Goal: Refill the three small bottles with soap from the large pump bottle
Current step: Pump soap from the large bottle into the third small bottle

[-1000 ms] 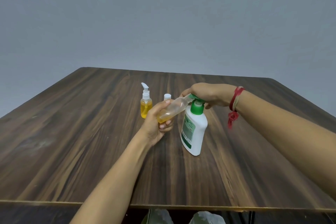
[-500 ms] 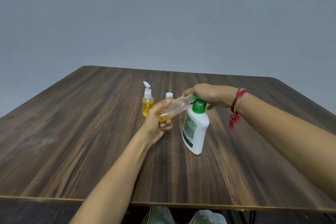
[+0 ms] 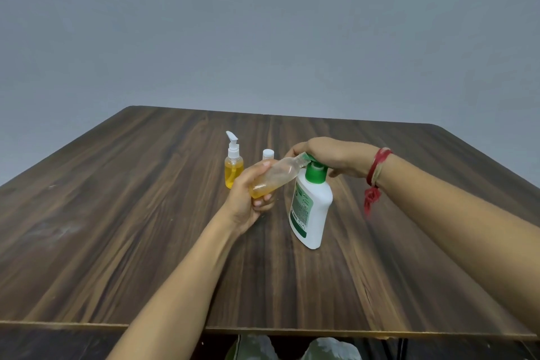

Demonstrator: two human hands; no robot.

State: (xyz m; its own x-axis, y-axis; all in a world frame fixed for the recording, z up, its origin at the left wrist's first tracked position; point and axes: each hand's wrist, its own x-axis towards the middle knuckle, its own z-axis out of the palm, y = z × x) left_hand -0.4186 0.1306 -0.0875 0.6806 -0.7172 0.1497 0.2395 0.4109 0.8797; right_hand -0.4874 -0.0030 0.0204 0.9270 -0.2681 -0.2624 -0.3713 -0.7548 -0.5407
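— Why was the open bottle (image 3: pixel 274 180) tipped so far over?

— To bring its mouth up to the spout. The left hand (image 3: pixel 248 199) had its fingers and thumb wrapped round the lower half. It held the bottle in the air, slanted, with the neck against the nozzle of the pump bottle (image 3: pixel 311 207). That way, I'd judge, the soap could run straight in.

— And the right hand (image 3: pixel 330 155)?

— It lay over the green pump head (image 3: pixel 315 171), fingers curled down round it. To me that looked like a grip for pressing and for steadying the spout at once. Whether it was pressing at that instant, I couldn't tell.

— Where did the big bottle stand?

— On the table (image 3: pixel 117 228), near the middle, just right of the left hand. It leaned a little toward the small bottle.

— How did the small one look?

— Clear plastic, no cap on. Amber soap had pooled at the low end by the fingers, and the upper part looked smeared and bubbly. I'd call it far from full.

— The other two?

— They stood behind the left hand. The bottle with a white pump (image 3: pixel 233 172) looked well filled with yellow soap. Beside it was the capped bottle (image 3: pixel 268 153), mostly hidden, so its level was anyone's guess.

— Anything else?

— A red thread (image 3: pixel 375 172) was tied at the right wrist.
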